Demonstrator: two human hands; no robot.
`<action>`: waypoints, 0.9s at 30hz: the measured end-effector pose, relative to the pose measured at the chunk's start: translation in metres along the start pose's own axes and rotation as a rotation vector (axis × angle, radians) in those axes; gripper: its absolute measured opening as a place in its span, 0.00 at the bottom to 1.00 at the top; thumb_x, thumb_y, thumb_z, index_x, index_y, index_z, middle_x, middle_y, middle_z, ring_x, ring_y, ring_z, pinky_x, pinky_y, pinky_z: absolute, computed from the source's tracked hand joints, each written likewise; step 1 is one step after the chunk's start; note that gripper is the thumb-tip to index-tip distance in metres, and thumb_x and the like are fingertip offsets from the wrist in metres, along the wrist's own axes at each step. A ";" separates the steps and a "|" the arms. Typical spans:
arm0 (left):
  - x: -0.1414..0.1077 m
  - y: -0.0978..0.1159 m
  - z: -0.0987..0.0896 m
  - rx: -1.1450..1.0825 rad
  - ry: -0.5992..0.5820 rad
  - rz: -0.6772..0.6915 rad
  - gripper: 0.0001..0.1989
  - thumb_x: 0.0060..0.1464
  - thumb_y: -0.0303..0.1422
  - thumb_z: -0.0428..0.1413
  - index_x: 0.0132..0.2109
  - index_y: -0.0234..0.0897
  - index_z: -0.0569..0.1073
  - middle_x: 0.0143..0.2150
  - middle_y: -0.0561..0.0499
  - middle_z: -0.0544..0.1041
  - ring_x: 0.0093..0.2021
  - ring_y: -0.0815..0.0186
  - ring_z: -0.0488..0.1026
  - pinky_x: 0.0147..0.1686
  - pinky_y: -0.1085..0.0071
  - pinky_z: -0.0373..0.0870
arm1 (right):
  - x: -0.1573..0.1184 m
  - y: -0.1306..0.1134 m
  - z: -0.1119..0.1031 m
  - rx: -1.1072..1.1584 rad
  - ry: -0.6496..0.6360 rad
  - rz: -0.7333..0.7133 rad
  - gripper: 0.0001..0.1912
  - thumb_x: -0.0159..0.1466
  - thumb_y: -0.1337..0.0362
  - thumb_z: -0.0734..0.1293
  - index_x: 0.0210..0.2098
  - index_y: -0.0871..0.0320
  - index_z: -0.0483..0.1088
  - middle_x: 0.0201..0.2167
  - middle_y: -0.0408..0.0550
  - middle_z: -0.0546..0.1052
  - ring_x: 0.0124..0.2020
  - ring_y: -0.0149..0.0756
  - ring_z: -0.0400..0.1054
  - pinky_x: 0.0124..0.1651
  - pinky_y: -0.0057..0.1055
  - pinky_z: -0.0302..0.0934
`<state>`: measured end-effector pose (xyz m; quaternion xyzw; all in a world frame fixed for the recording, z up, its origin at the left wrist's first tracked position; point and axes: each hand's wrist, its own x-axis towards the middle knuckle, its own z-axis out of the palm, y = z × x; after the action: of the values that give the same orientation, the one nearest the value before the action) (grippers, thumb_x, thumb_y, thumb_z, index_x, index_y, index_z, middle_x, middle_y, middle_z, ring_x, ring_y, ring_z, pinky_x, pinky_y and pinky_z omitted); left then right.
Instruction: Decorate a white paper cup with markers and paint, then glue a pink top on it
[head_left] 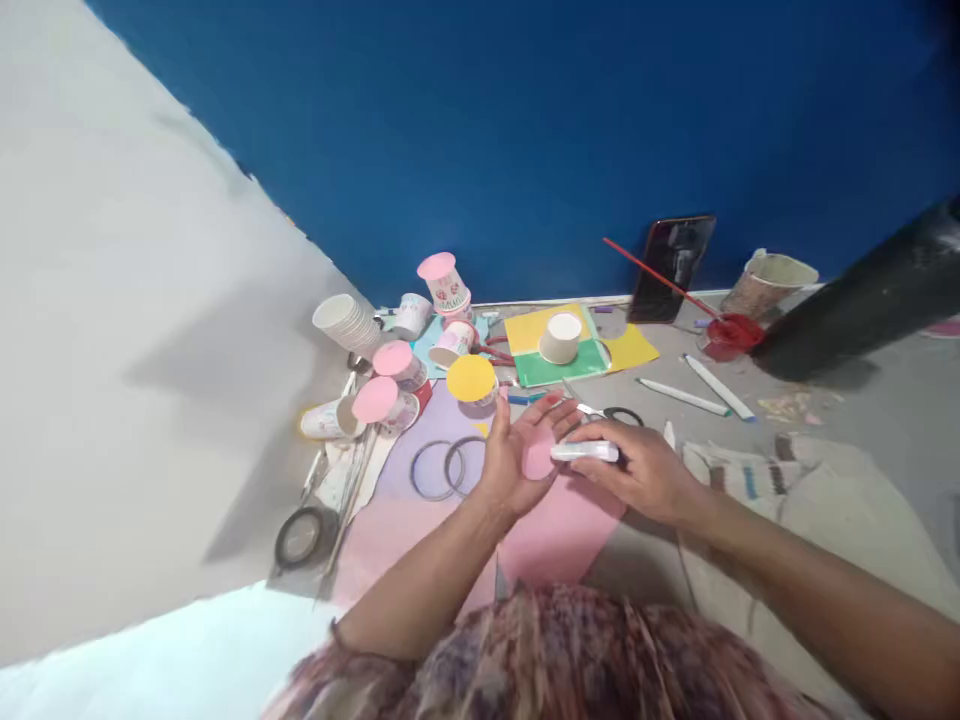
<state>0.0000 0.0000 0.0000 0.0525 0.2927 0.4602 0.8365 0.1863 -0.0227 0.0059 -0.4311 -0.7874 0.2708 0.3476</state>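
Observation:
My left hand (508, 455) is turned palm up with its fingers stretched out, and a pink paper circle (538, 455) rests on it. Pinched in my right hand (637, 465) is a white glue tube (589, 452), its tip at the circle's right edge. Beneath both hands lies a pink paper sheet (559, 530). Just beyond the left fingers stands a paper cup topped with a yellow circle (472, 379). Scissors (611, 413) lie behind my right hand, partly hidden by it.
Several paper cups with pink tops (376, 400) and a stack of white cups (346, 322) stand at left. Two rings (435, 470) and black tape (298, 538) lie nearer. A white cup (561, 338), markers (684, 396), a phone (671, 268) and a cloth (832, 520) are beyond and right.

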 end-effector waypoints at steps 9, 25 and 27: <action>-0.004 -0.007 0.001 0.130 -0.051 -0.037 0.43 0.64 0.67 0.47 0.59 0.31 0.77 0.64 0.30 0.78 0.67 0.45 0.74 0.69 0.52 0.66 | -0.007 -0.004 0.021 -0.274 -0.121 -0.075 0.07 0.72 0.58 0.69 0.44 0.53 0.77 0.39 0.47 0.88 0.36 0.42 0.82 0.37 0.34 0.65; -0.006 -0.002 0.002 0.064 -0.066 -0.079 0.43 0.61 0.67 0.51 0.61 0.32 0.75 0.63 0.30 0.78 0.61 0.47 0.78 0.52 0.61 0.78 | -0.006 -0.008 0.012 -0.194 0.005 0.140 0.08 0.70 0.58 0.67 0.40 0.53 0.78 0.36 0.45 0.88 0.34 0.41 0.83 0.37 0.33 0.66; -0.006 0.000 0.001 0.043 -0.082 -0.076 0.42 0.62 0.67 0.50 0.60 0.32 0.75 0.62 0.31 0.78 0.56 0.52 0.80 0.45 0.66 0.78 | -0.002 -0.007 0.007 -0.106 0.080 0.217 0.08 0.69 0.58 0.66 0.39 0.52 0.77 0.36 0.45 0.88 0.34 0.39 0.82 0.36 0.32 0.67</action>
<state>-0.0020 -0.0045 0.0029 0.0783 0.2699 0.4190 0.8634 0.1785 -0.0291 0.0061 -0.5419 -0.7348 0.2475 0.3242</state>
